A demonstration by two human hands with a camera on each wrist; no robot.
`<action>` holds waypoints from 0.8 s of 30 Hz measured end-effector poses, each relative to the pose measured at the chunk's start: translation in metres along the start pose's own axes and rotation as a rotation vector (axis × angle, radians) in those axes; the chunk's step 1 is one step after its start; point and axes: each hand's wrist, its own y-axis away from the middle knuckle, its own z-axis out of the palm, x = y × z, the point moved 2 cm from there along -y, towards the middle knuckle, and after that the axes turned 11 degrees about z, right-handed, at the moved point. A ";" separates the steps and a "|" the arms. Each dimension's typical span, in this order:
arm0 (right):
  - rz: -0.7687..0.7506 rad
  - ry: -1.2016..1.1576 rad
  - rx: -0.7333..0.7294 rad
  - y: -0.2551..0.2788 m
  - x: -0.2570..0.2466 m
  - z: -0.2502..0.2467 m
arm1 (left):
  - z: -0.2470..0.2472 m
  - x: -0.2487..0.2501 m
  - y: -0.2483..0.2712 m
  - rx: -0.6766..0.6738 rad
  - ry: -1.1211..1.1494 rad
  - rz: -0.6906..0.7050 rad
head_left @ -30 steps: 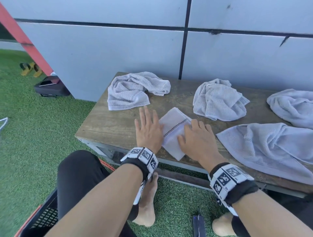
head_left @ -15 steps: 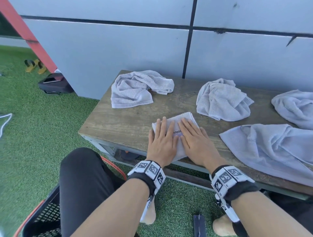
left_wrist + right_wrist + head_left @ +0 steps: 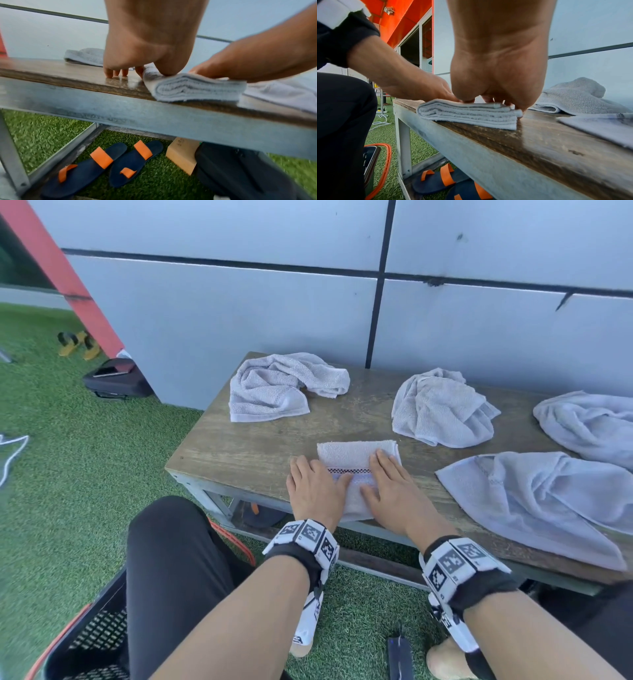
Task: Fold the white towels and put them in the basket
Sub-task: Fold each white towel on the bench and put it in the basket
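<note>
A folded white towel (image 3: pixel 356 455) with a checked stripe lies at the front edge of the wooden bench (image 3: pixel 246 453). Its stacked layers show in the left wrist view (image 3: pixel 193 89) and the right wrist view (image 3: pixel 471 115). My left hand (image 3: pixel 315 489) lies flat on the towel's left side, thumb on the cloth and fingertips (image 3: pixel 116 73) on the wood. My right hand (image 3: pixel 394 491) presses flat on its right side. Several unfolded white towels lie on the bench: back left (image 3: pixel 281 385), back middle (image 3: pixel 442 405), far right (image 3: pixel 589 426) and front right (image 3: pixel 534 501). A black basket (image 3: pixel 85 642) with an orange rim stands by my left leg.
A grey panelled wall (image 3: pixel 239 320) runs behind the bench. Blue and orange sandals (image 3: pixel 102 162) and a cardboard box (image 3: pixel 181 155) sit under the bench on green turf. A black bag (image 3: pixel 116 378) lies on the grass at the left.
The folded towel has turned from a diagonal lie to square with the bench edge. My left hand moved from the wood onto the towel, and both hands now press it flat.
</note>
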 end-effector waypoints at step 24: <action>0.282 -0.871 0.038 0.066 -0.077 -0.062 | -0.151 -0.023 0.061 0.093 1.050 0.083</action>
